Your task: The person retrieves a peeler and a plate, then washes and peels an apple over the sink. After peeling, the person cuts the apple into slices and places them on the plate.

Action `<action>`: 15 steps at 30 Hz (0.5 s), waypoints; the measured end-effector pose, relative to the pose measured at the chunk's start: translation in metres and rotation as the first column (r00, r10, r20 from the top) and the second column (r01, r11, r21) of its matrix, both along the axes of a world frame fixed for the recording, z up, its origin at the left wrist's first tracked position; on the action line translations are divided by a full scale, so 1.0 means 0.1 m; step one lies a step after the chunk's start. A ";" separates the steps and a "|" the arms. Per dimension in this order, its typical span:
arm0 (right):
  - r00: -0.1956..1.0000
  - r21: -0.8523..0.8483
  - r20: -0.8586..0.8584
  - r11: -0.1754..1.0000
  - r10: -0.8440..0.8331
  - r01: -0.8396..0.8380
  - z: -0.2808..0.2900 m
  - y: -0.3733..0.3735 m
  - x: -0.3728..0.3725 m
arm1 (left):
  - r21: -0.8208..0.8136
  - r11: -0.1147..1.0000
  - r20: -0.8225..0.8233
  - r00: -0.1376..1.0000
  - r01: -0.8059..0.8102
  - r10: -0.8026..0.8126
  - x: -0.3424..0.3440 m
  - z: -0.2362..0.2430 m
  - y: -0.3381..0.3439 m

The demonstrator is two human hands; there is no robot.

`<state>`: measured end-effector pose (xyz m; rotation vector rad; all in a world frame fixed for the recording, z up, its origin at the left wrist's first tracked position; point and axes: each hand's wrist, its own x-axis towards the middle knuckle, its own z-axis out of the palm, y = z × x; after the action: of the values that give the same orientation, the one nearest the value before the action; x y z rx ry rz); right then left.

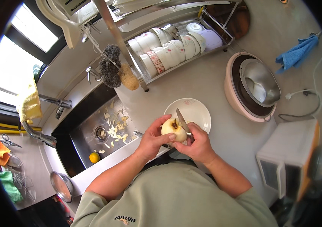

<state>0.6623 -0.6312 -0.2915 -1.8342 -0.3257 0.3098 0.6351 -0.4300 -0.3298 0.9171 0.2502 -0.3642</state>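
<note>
Above the near edge of a white plate, my left hand is closed round a peeled pale-yellow apple. The apple's brown-rimmed hollow faces up. My right hand grips a small knife by its handle, which the fingers mostly hide. Its blade points up and away along the apple's right side. The right thumb and fingers also rest close against the fruit. Whether the edge is cutting into it, I cannot tell.
The sink at left holds peel scraps and a yellow-orange fruit. A dish rack of bowls stands at the back. Nested basins lie right of the plate, with a white appliance nearer me. A faucet arches at left.
</note>
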 end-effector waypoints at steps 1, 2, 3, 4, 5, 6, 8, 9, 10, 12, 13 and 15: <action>1.000 -0.008 -0.028 1.000 0.002 -0.002 0.01 -0.03 0.00 | 0.017 1.000 -0.008 1.000 -0.002 0.002 0.01 0.01 -0.02; 1.000 -0.016 0.028 1.000 -0.010 0.010 -0.01 -0.04 0.00 | 0.034 0.999 -0.016 1.000 0.002 -0.001 0.02 0.02 -0.05; 0.996 -0.023 0.083 0.999 -0.021 0.023 -0.05 -0.06 -0.02 | 0.063 0.998 -0.017 1.000 -0.002 0.003 0.03 0.04 -0.08; 0.990 -0.031 0.139 0.999 -0.031 0.036 -0.08 -0.07 -0.03 | 0.091 0.996 -0.018 1.000 -0.005 0.007 0.03 0.08 -0.11; 0.984 -0.035 0.167 0.997 -0.056 0.062 -0.08 -0.08 -0.05 | 0.117 0.993 -0.018 1.000 -0.010 0.012 0.03 0.09 -0.14; 0.978 -0.039 0.195 0.995 -0.079 0.089 -0.08 -0.07 -0.07 | 0.113 0.994 -0.008 1.000 0.002 -0.001 0.04 0.09 -0.16; 0.983 -0.021 0.155 0.994 -0.100 0.104 -0.06 -0.09 -0.07 | 0.104 0.994 0.013 1.000 0.026 -0.027 0.05 0.10 -0.19; 0.992 0.000 0.087 0.995 -0.095 0.095 -0.04 -0.12 -0.07 | 0.113 0.993 0.003 0.999 0.046 -0.046 0.06 0.11 -0.19; 0.996 0.023 0.019 0.996 -0.088 0.087 -0.02 -0.15 -0.07 | 0.121 0.991 -0.007 0.998 0.065 -0.065 0.08 0.14 -0.17; 0.998 0.010 0.018 0.998 -0.060 0.060 -0.05 -0.20 -0.05 | 0.153 0.985 -0.009 0.997 0.080 -0.080 0.08 0.15 -0.17; 0.999 0.003 0.017 0.999 -0.045 0.045 -0.07 -0.21 -0.05 | 0.175 0.982 0.001 0.997 0.074 -0.075 0.08 0.15 -0.17; 0.996 0.088 -0.068 0.994 -0.054 0.060 -0.13 -0.23 -0.04 | 0.202 0.977 0.023 0.997 0.065 -0.071 0.09 0.15 -0.19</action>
<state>0.6584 -0.6541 -0.3045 -1.7374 -0.2381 0.3102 0.6437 -0.4490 -0.3152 1.1317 0.2312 -0.3934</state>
